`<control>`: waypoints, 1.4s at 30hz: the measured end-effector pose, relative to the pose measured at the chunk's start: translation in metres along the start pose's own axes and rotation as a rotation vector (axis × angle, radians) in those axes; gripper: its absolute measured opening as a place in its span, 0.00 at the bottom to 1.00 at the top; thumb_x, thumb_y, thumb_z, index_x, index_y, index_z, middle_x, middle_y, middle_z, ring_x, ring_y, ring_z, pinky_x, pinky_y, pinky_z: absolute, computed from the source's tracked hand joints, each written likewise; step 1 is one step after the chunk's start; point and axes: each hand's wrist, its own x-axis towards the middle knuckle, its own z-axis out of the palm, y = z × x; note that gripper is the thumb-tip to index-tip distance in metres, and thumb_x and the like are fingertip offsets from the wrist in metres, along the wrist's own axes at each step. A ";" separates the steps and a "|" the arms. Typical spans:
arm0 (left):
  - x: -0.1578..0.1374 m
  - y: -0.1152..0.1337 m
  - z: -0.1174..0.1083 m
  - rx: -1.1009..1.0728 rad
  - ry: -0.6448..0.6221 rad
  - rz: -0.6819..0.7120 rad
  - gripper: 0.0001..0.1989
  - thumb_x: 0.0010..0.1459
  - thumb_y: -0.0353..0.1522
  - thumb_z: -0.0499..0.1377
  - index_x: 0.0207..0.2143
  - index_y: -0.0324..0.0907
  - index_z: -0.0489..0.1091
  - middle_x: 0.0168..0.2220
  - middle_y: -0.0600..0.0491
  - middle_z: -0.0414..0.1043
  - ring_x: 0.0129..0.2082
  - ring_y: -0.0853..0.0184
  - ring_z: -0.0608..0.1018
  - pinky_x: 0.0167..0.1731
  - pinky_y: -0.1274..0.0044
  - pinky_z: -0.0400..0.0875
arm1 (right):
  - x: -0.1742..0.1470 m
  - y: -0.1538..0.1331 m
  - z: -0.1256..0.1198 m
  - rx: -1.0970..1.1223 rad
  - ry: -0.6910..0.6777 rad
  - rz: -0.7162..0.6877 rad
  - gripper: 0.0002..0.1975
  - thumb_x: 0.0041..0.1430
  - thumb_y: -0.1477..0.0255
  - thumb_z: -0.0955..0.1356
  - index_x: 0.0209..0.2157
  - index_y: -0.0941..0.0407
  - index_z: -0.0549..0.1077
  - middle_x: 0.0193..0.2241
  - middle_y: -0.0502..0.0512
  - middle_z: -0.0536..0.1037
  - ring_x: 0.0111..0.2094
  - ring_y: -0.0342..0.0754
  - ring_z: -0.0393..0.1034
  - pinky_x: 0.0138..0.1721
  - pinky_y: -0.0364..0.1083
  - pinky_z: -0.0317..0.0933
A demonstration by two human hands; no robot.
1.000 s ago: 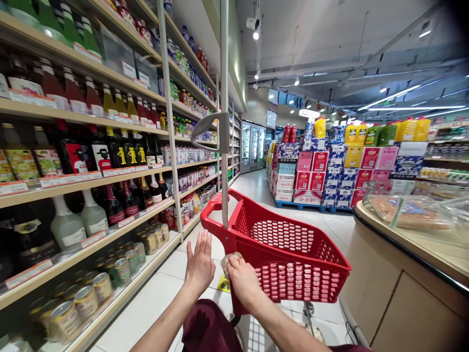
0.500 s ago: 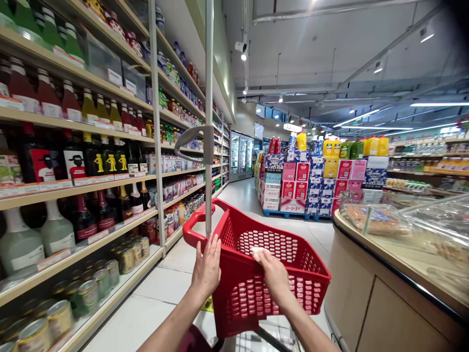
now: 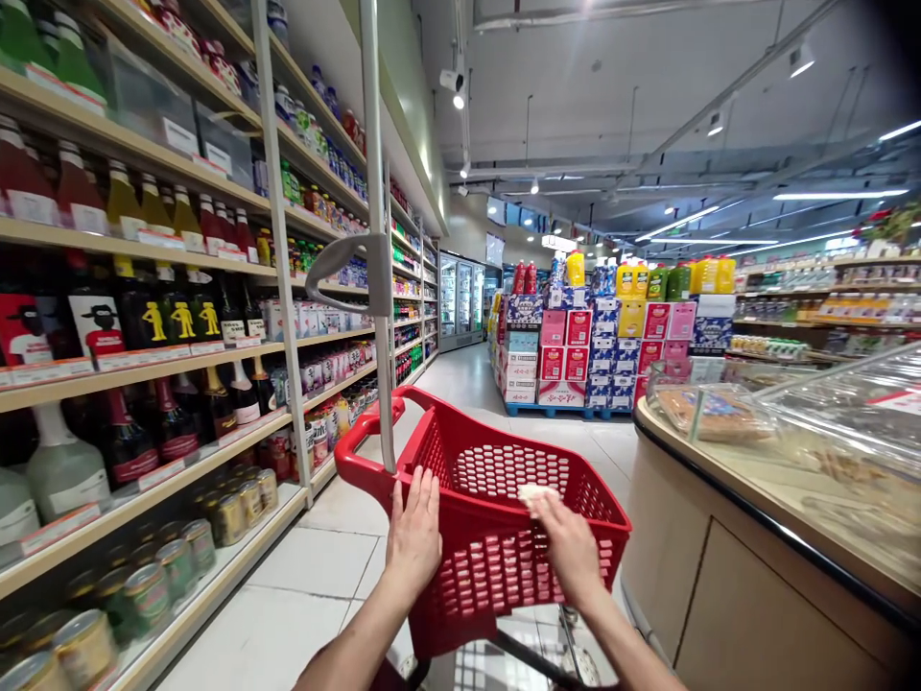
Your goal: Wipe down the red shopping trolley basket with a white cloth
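A red plastic shopping cart basket [image 3: 460, 537] with a perforated wall stands in front of me, its handle end [image 3: 360, 451] towards the left. My left hand [image 3: 413, 533] lies against the near side just below the rim, close to the handle, fingers stretched out and holding nothing. Farther along that same rim, my right hand [image 3: 572, 547] presses a small white cloth [image 3: 538, 495] onto the edge under its fingertips. The cloth is mostly bunched, partly hidden by the fingers. Through the holes I see no goods in the basket.
A metal pole [image 3: 374, 144] with a grey loop [image 3: 345, 274] rises from the cart's handle end. Bottle shelves [image 3: 144, 369] line the left. At right stands a curved display counter [image 3: 691, 537] with packed food. Stacked drink cartons [image 3: 565, 355] stand ahead on the tiled floor.
The right hand has slid the cloth along the rim, away from the handle. My left hand has shifted slightly the same way. The whole scene has drifted left in view.
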 end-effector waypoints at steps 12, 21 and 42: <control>-0.001 0.031 0.010 -0.001 -0.076 0.113 0.32 0.46 0.27 0.49 0.57 0.34 0.51 0.60 0.44 0.50 0.61 0.60 0.46 0.58 0.64 0.36 | -0.016 0.020 0.001 0.009 0.077 -0.050 0.27 0.53 0.85 0.54 0.49 0.50 0.66 0.53 0.52 0.64 0.55 0.47 0.56 0.52 0.53 0.52; 0.000 0.048 0.015 -0.022 -0.055 0.036 0.33 0.45 0.28 0.52 0.56 0.37 0.54 0.59 0.42 0.51 0.61 0.55 0.45 0.58 0.60 0.37 | -0.029 0.061 -0.001 -0.110 0.098 0.012 0.24 0.55 0.82 0.54 0.49 0.49 0.67 0.54 0.51 0.64 0.54 0.47 0.57 0.50 0.50 0.55; -0.004 0.047 0.014 -0.012 -0.089 0.029 0.35 0.44 0.27 0.52 0.58 0.39 0.50 0.61 0.43 0.44 0.61 0.58 0.42 0.57 0.61 0.37 | -0.018 0.084 -0.005 -0.049 0.051 0.152 0.25 0.50 0.83 0.54 0.45 0.54 0.70 0.51 0.54 0.67 0.51 0.50 0.60 0.49 0.51 0.56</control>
